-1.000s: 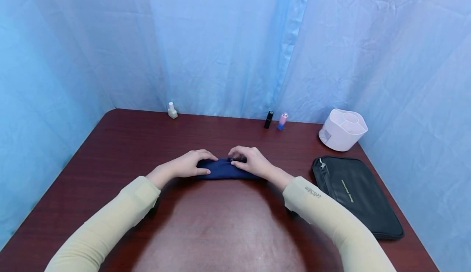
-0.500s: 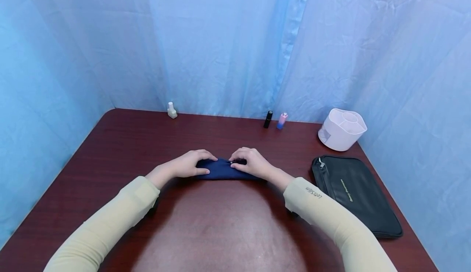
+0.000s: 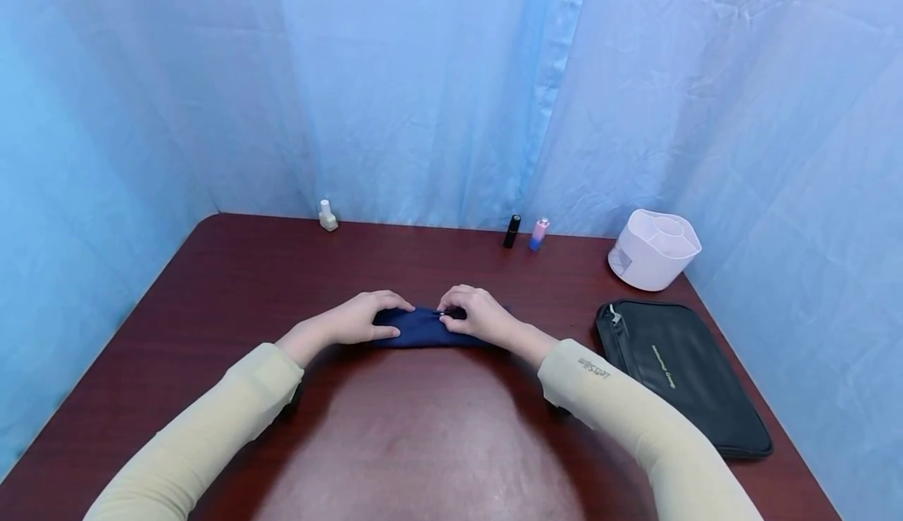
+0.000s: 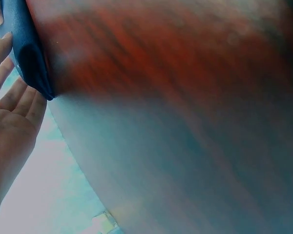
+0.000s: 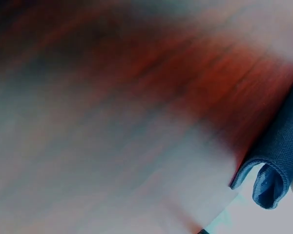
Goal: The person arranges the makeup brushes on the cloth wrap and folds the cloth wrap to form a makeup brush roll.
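A long, narrow roll of navy-blue fabric (image 3: 426,334) lies crosswise on the table in the head view. My left hand (image 3: 356,320) grips its left end, thumb on the near side and fingers over the far side. In the left wrist view that end of the fabric (image 4: 22,29) sits between thumb and fingers. Toward the middle, thumb and fingertips of my right hand (image 3: 483,320) pinch at the fabric's top, where a small dark piece with a glint shows. The right wrist view shows the curled, hemmed right end of the fabric (image 5: 281,146).
A nail polish bottle (image 3: 328,218), a black tube (image 3: 511,232) and a pink-and-blue tube (image 3: 539,235) stand along the back edge of the dark red table (image 3: 437,427). At right are a white organizer (image 3: 645,266) and a black zip case (image 3: 694,384). Pale blue curtains hang behind.
The right thumb and fingertips have drawn closer together at the small dark piece. My left hand keeps its hold, and the head view has shifted slightly.
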`<state>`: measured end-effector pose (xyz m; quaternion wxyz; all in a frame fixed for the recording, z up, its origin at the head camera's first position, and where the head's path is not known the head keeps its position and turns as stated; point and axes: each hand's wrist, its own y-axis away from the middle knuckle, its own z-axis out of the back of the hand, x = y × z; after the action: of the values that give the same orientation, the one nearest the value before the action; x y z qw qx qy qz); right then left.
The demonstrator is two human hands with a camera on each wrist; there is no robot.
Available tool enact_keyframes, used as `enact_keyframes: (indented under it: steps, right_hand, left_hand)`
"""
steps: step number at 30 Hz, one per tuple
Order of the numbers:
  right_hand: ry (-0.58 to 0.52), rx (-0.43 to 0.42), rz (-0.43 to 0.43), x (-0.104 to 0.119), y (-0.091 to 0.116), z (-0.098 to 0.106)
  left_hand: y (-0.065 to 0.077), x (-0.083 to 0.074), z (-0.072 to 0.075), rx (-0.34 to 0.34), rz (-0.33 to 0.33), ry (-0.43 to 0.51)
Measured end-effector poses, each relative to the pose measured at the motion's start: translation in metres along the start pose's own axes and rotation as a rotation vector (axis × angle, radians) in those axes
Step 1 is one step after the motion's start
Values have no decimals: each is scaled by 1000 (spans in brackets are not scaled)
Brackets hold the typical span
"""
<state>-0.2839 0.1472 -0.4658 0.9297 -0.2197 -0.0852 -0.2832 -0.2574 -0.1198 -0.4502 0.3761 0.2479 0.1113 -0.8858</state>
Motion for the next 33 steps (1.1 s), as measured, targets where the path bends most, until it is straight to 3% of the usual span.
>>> enact_keyframes:
  steps: [12, 21, 26, 33]
  right_hand:
    - [57, 16, 3, 1, 2, -4]
    - [-71, 68, -18, -4, -4, 3]
    - [-137, 86, -55, -8, -4, 28]
    - [-125, 24, -134, -5, 10, 93]
  left_hand:
    - [1, 1, 0, 17, -21, 1]
    - [2, 3, 4, 16, 3, 1]
    - [3, 1, 15, -21, 6, 33]
    - [22, -8, 45, -172, -6, 12]
